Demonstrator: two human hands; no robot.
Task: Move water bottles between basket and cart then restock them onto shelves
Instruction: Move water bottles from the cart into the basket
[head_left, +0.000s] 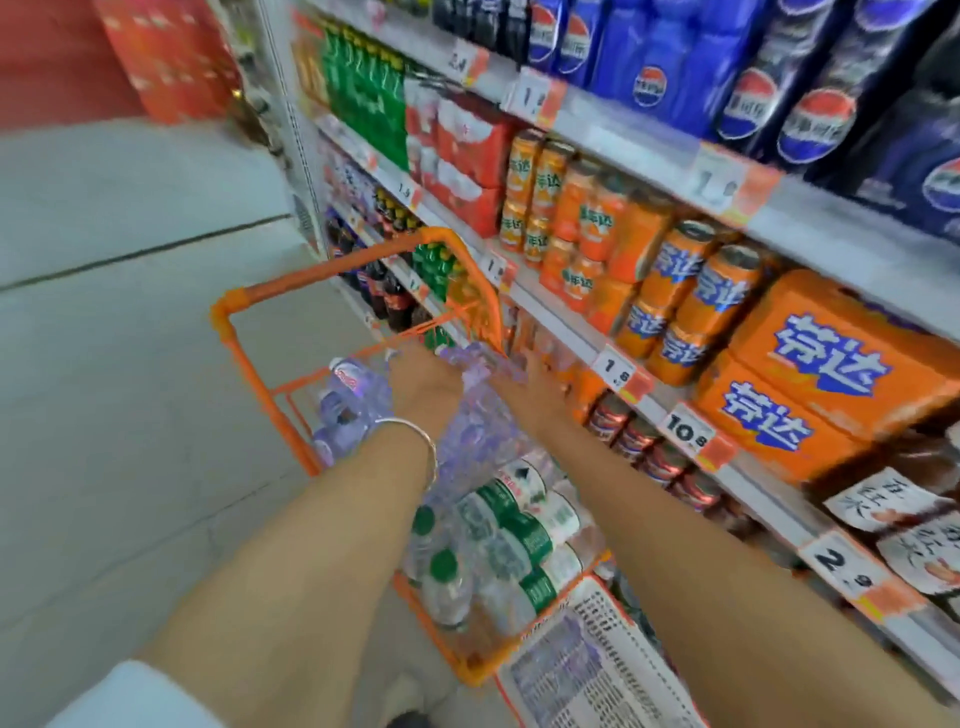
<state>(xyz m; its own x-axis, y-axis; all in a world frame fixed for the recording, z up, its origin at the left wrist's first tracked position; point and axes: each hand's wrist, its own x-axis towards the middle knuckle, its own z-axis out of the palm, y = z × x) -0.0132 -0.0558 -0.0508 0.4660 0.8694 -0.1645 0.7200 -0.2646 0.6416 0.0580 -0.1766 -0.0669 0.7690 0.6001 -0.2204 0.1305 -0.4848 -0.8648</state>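
Observation:
An orange shopping cart (249, 358) stands in front of me beside the drinks shelves. It holds several clear water bottles, some with green caps and labels (498, 540), some purple-tinted (348, 400). Both my arms reach into it. My left hand (423, 387) grips a purple-tinted water bottle pack (478, 431) at its top. My right hand (540, 387) lies against the right side of that pack, fingers stretched forward; the picture is blurred there.
Shelves (587, 332) on the right carry orange soda cans and cartons (810, 379), blue cola packs (675, 52), red and green packs and price tags. A printed sign (597, 660) hangs at the cart's near end. Pale tiled floor (119, 332) lies to the left.

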